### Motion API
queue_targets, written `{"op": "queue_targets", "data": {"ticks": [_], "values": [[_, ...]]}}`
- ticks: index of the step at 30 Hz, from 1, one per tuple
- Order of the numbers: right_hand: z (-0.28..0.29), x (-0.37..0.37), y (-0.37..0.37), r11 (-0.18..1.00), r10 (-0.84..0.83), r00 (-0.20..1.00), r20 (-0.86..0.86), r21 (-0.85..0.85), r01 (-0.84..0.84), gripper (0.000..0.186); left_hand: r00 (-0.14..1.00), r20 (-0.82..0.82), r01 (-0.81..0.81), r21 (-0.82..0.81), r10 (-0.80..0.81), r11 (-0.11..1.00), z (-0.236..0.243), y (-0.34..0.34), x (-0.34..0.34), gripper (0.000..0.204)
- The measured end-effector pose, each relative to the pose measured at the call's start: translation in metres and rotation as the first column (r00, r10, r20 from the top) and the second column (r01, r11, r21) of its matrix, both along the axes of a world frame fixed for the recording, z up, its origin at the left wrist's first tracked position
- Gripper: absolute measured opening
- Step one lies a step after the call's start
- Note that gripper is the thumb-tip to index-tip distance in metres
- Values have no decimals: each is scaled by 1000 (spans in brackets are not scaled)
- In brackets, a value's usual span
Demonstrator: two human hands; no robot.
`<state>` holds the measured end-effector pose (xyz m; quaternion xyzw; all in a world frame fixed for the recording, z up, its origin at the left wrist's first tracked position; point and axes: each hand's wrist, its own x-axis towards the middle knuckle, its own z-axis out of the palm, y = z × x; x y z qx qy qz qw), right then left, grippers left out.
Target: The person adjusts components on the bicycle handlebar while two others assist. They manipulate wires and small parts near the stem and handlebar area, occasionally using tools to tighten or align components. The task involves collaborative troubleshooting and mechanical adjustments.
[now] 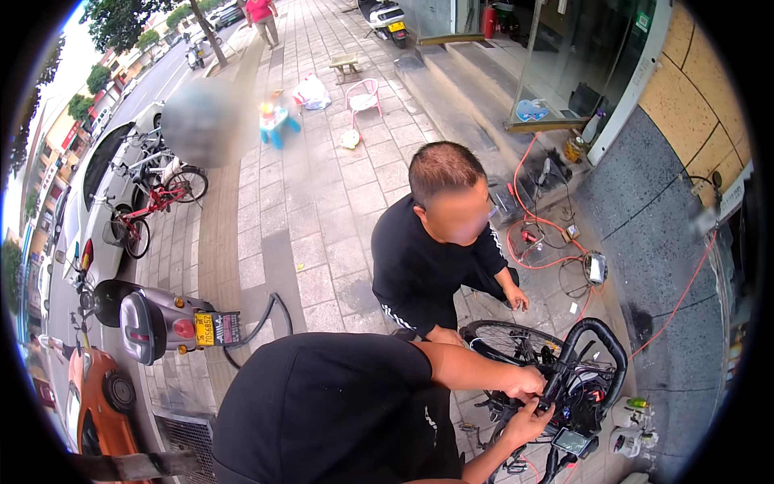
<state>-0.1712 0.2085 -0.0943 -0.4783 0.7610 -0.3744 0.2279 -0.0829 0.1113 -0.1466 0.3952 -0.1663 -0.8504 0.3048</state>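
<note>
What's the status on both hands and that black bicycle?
Left hand, right hand: together at the black bicycle, grip unclear. Thick curved black handlebar beside them. Co-worker in white-striped black top close by.

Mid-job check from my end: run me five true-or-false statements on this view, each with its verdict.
1. The left hand and right hand are both close to the black curved handlebar. True.
2. The co-worker wears plain white sleeves. False: the sleeves are black with white stripes.
3. A red fire extinguisher stands near the doorway. True.
4. The little plastic table is green. False: the table is blue.
5. An orange car shows at lower left. True.
</note>
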Motion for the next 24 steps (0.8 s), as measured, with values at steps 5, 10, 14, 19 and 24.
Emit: {"op": "queue_targets", "data": {"ticks": [5, 10, 14, 19, 24], "values": [[1, -3, -9, 995, 66, 991, -116, -62, -73, 63, 950, -252, 226, 150, -184, 963, -10, -6, 16, 25], [12, -8, -13, 980, 194, 979, -63, 51, -191, 64, 953, -250, 197, 70, -174, 978, -21, -13, 21, 28], [5, -4, -14, 984, 172, 981, -88, -34, -176, 63, 973, -195, 136, 35, -127, 990, -16, -6, 28, 26], [28, 3, -13, 963, 229, 851, -474, -18, -269, 58, 945, -318, 113, 77, -83, 991, -10, -1, 43, 23], [36, -1, -27, 965, 245, 889, -387, 7, -263, 57, 948, -315, 85, 82, -55, 993, 6, -3, 59, 26]]}}
